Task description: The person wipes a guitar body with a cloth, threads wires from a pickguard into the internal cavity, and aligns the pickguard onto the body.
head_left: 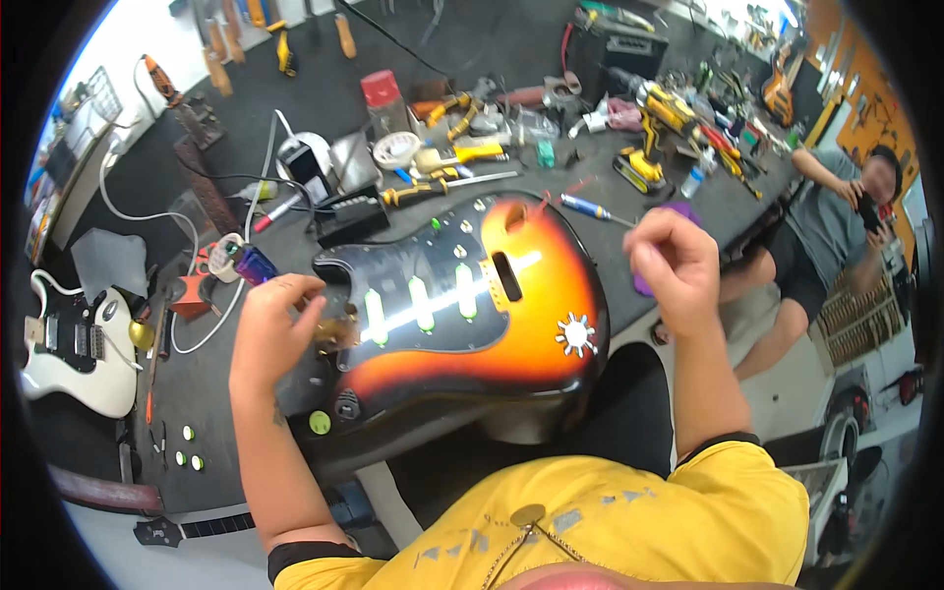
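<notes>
A sunburst electric guitar body [560, 285] with a black pickguard [393, 290] lies face up on the dark bench in front of me. Its pickguard carries three pale green pickup covers. My left hand [270, 320] hovers beside the neck-pocket end, fingers bent and thumb apart, with nothing visible between them. Raised past the body's lower end, my right hand [680, 265] is closed, fingertips pressed together; whatever they may hold is too small to make out. Close to it lies a blue-handled screwdriver [587, 206]. A purple cloth [678, 214] is partly hidden behind that hand.
Tape [397, 149], a yellow cordless drill [644, 162] and many hand tools crowd the back of the bench. A white guitar body [88, 344] lies far left. Small green-white knobs [189, 433] sit at left front. Another person [826, 216] sits at right, holding a dark object.
</notes>
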Demonstrator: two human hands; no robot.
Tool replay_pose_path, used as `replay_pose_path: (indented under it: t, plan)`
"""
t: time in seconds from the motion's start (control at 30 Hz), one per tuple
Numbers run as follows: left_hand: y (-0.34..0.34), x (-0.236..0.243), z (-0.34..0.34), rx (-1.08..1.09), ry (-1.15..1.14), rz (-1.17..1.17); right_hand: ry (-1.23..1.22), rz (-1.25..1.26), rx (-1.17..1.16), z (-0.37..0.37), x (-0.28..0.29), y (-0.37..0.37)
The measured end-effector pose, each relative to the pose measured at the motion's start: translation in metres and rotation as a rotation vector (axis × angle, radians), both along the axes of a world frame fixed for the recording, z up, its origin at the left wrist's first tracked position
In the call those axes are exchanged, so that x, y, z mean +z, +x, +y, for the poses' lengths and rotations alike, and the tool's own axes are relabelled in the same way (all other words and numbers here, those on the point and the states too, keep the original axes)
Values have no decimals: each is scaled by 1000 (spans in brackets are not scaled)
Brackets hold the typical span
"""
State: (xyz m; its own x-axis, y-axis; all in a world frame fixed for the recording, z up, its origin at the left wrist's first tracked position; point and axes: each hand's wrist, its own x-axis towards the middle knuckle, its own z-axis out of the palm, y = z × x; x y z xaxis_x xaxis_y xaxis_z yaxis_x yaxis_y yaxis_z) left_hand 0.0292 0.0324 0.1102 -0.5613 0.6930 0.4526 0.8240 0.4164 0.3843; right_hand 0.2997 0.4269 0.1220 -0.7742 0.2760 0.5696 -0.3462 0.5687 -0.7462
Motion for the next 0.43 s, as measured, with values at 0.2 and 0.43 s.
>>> replay_pose_path:
  t: [0.2,0.43]
  plan:
    - [-1,5,2,50,-38,-249,44,-1136,1341,-25,-18,58]
    - [-29,-28,1,-72,263,-522,745,-1302,556,-38,-363,47]
